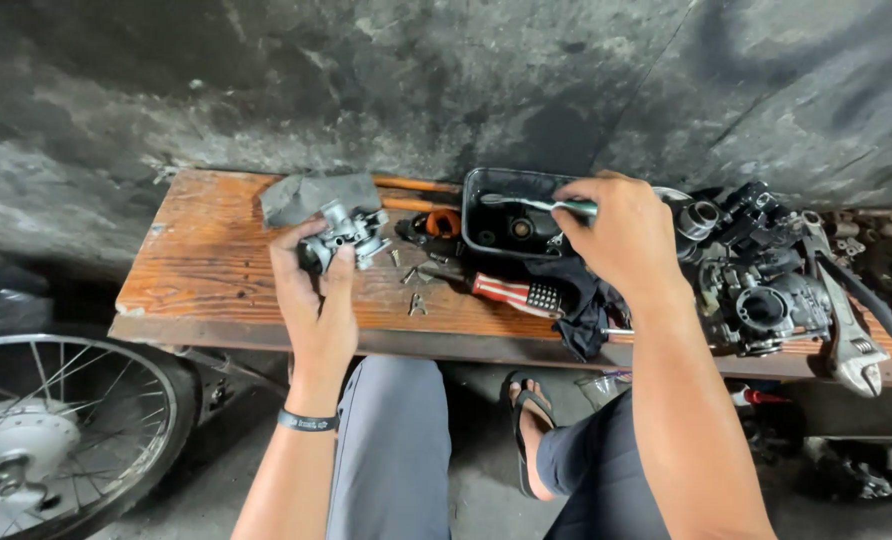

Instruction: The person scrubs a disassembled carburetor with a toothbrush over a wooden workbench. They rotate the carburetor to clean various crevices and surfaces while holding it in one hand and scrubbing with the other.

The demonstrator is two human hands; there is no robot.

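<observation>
The left hand [316,290] was clamped around a small silvery carburettor body [346,235], held just above the wooden worktop [206,270], while the right hand [621,235] gripped a metal-handled tool [526,203] over the black tray [486,185] beyond it. Judging by this, a part was being picked or rinsed from the tray for the carburettor, so the next move would call for bringing both hands together. Between the hands lay a red-and-white striped screwdriver handle [514,292]; a grey rag [316,195] sat beyond the left hand.
</observation>
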